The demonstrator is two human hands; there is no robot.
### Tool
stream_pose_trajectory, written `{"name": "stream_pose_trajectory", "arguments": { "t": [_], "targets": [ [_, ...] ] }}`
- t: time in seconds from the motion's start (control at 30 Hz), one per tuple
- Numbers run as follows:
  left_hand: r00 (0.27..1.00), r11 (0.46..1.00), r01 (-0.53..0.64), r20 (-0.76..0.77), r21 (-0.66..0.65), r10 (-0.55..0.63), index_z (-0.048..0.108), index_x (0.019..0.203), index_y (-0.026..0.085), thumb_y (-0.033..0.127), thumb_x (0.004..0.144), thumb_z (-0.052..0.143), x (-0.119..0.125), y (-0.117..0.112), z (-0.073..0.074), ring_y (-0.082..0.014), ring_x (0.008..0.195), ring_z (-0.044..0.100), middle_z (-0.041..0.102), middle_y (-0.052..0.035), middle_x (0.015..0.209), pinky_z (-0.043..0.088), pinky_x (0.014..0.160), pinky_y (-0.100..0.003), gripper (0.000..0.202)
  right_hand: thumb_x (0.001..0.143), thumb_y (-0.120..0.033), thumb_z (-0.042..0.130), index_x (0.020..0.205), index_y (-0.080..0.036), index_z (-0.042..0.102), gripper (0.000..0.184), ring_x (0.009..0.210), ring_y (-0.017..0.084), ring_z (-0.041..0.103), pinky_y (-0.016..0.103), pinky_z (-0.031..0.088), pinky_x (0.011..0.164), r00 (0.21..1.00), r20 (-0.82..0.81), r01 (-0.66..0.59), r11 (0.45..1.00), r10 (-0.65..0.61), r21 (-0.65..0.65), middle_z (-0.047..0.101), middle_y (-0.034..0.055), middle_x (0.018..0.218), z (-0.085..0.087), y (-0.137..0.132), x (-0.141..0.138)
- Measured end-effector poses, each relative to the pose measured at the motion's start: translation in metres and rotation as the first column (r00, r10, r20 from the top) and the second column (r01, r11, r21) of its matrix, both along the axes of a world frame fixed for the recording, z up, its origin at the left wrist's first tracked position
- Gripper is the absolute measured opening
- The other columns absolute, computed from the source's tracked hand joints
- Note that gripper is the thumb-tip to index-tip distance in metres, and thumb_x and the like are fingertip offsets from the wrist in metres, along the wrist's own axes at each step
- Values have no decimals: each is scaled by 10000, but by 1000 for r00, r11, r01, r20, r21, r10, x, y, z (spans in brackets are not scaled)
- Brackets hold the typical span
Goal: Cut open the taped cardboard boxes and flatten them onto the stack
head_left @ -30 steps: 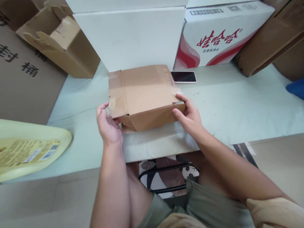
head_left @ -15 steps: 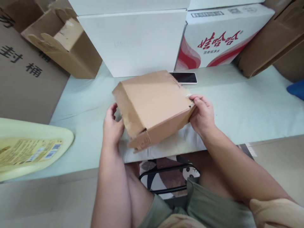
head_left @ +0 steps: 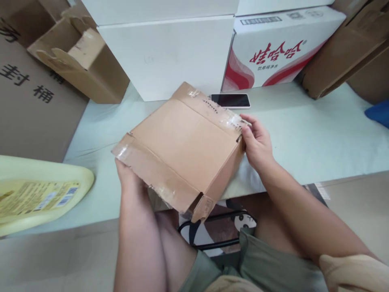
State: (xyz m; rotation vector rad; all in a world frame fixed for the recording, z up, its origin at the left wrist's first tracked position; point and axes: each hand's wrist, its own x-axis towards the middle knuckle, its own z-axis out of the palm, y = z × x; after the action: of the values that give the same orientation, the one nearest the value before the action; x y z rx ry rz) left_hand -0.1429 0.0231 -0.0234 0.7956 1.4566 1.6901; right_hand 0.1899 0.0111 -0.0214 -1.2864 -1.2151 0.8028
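Observation:
A brown cardboard box (head_left: 182, 138) lies tilted between my hands at the front edge of the cloth-covered table, with flaps spread out at two sides. Strips of clear tape and torn patches show along both flaps. My right hand (head_left: 258, 142) grips the box's right corner, thumb on top and fingers behind the taped flap. At the near left flap (head_left: 158, 178), my left hand (head_left: 130, 178) holds the box from below; its fingers are mostly hidden under the cardboard. A small flap (head_left: 203, 207) sticks out at the near corner, over the table edge.
A phone (head_left: 231, 100) lies just behind the box. White cartons (head_left: 170, 61) stand at the back, one with red print (head_left: 273, 56). Brown boxes (head_left: 106, 73) are at the left and right. A pale yellow bottle (head_left: 45, 194) lies at the front left.
The box has turned and tipped, its near corner moving towards me. The left flap has swung up and outward, and the far right flap now shows. My left hand has moved under the left flap.

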Motion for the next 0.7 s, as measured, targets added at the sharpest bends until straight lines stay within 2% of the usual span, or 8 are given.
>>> {"name": "stream_pose_trajectory", "arguments": {
  "t": [0.07, 0.17, 0.3, 0.4, 0.5, 0.6, 0.63, 0.7],
  "targets": [
    [997, 999, -28, 70, 26, 26, 697, 882, 195, 542, 817, 743, 7, -4, 10, -173, 831, 698, 754, 13, 816, 575, 746, -291, 355, 894, -780, 667, 1276, -291, 654, 621, 758, 216, 632, 395, 567, 739, 1000, 9, 25, 1000, -25, -6, 689, 24, 899, -1, 2, 3],
    [987, 998, 37, 152, 45, -43, 692, 877, 211, 603, 744, 753, 19, -6, 25, -262, 959, 750, 793, -24, 838, 622, 876, -394, 419, 877, -738, 720, 1239, -277, 655, 590, 855, 217, 673, 387, 579, 787, 999, 17, 32, 999, -32, -7, 738, 49, 1017, -4, 4, 7],
    [983, 990, 86, 154, 113, -103, 723, 1039, 234, 640, 792, 720, 25, -4, 39, -319, 1221, 722, 836, -57, 1027, 593, 1049, -478, 475, 824, -669, 799, 1267, -287, 636, 607, 1168, 264, 678, 439, 580, 970, 995, 15, 103, 995, -102, -9, 712, 96, 1290, -13, 11, 11],
    [985, 978, 93, 125, 185, -117, 713, 1159, 242, 637, 837, 695, 23, -4, 41, -319, 1356, 659, 822, -69, 1193, 534, 1154, -492, 510, 715, -647, 879, 1247, -279, 617, 698, 1061, 236, 699, 390, 607, 856, 984, -94, 137, 984, -149, -115, 694, 103, 1321, -15, 14, 10],
    [983, 973, 91, 140, 213, -122, 691, 1235, 266, 605, 847, 699, 20, -5, 39, -316, 1389, 637, 803, -54, 1270, 498, 1194, -495, 515, 661, -669, 901, 1099, -240, 647, 664, 662, 126, 616, 261, 494, 540, 951, -308, -118, 943, 18, -311, 735, 52, 1022, -9, 10, 2],
    [963, 976, 82, 236, 202, -130, 681, 1276, 254, 537, 908, 639, 23, -6, 39, -304, 1376, 641, 792, -62, 1290, 468, 1220, -496, 466, 600, -681, 940, 875, -200, 648, 626, 440, 49, 388, 207, 284, 384, 835, -499, -455, 799, 230, -394, 644, -18, 697, 5, 0, -9],
    [954, 974, 70, 272, 215, -129, 682, 1279, 241, 509, 939, 595, 25, -6, 40, -297, 1358, 651, 790, -70, 1282, 465, 1220, -489, 442, 572, -669, 961, 844, -193, 645, 633, 414, 33, 337, 201, 240, 366, 805, -533, -506, 771, 260, -388, 624, -31, 656, 11, -4, -13],
    [929, 963, 37, 347, 267, -132, 690, 1255, 205, 461, 986, 487, 28, -6, 44, -284, 1290, 686, 794, -95, 1229, 492, 1184, -461, 423, 530, -640, 995, 845, -183, 654, 651, 388, 11, 285, 195, 188, 349, 781, -566, -525, 769, 265, -364, 627, -39, 643, 21, -10, -19]
  ]
}}
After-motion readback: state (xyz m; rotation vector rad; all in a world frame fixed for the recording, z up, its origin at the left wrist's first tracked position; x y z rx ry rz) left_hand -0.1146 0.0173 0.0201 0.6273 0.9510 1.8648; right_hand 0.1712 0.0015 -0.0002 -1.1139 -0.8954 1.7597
